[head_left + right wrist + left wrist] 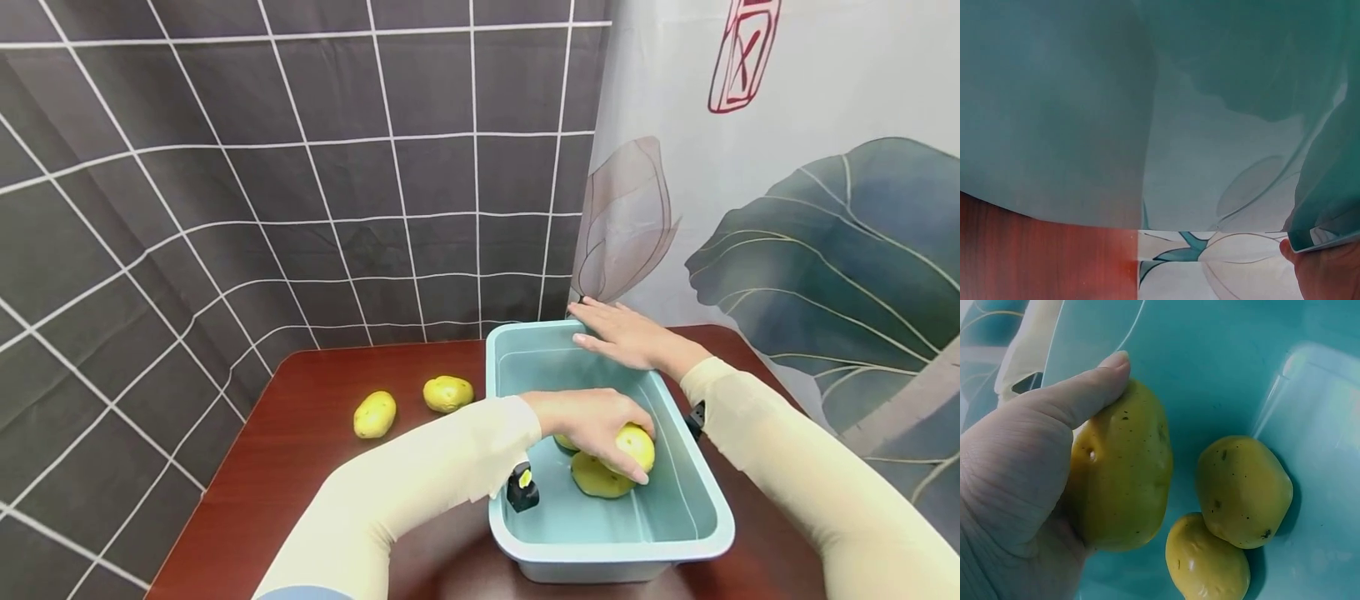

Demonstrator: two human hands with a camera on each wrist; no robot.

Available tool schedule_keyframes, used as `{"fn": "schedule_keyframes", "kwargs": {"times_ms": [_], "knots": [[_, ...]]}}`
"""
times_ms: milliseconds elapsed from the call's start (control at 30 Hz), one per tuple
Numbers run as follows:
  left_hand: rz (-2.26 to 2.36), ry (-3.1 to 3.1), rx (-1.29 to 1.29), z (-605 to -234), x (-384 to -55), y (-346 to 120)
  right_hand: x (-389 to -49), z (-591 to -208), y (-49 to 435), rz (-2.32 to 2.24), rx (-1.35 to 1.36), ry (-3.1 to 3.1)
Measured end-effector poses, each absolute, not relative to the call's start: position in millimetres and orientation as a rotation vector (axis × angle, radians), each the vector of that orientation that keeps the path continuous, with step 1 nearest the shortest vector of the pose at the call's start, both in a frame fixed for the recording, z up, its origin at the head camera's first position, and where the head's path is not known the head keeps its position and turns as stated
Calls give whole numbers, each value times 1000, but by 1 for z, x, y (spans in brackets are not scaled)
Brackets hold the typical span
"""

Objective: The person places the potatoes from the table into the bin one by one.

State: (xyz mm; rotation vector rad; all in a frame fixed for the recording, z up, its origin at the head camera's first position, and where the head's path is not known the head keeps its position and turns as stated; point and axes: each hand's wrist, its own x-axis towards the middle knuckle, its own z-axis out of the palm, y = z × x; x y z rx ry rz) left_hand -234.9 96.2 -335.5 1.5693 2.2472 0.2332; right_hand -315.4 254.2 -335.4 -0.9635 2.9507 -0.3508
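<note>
In my left hand [600, 421] I grip a yellow potato [1125, 472], thumb along one side of it, inside a light blue plastic basin [611, 552]. Two more potatoes lie on the basin floor beside the held one in the left wrist view: a larger potato [1244, 490] and a smaller potato [1207, 559] against it. My right hand [626, 335] rests on the basin's far right corner, its fingers extended across the rim. Only a bit of that hand shows at the lower right of the right wrist view, by the rim.
Left of the basin, two potatoes lie on the reddish-brown table [300, 467]: one potato [374, 414] farther out and another potato [447, 393] nearer the basin. A dark gridded curtain [337, 183] and a white leaf-printed curtain [825, 250] hang behind the table.
</note>
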Motion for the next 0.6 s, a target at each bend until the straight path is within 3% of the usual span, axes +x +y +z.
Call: {"fn": "schedule_keyframes", "kwargs": {"times_ms": [600], "knots": [[201,2240,1520,-341,-237,96,-316,-337,254,-381,-974,2962]]}}
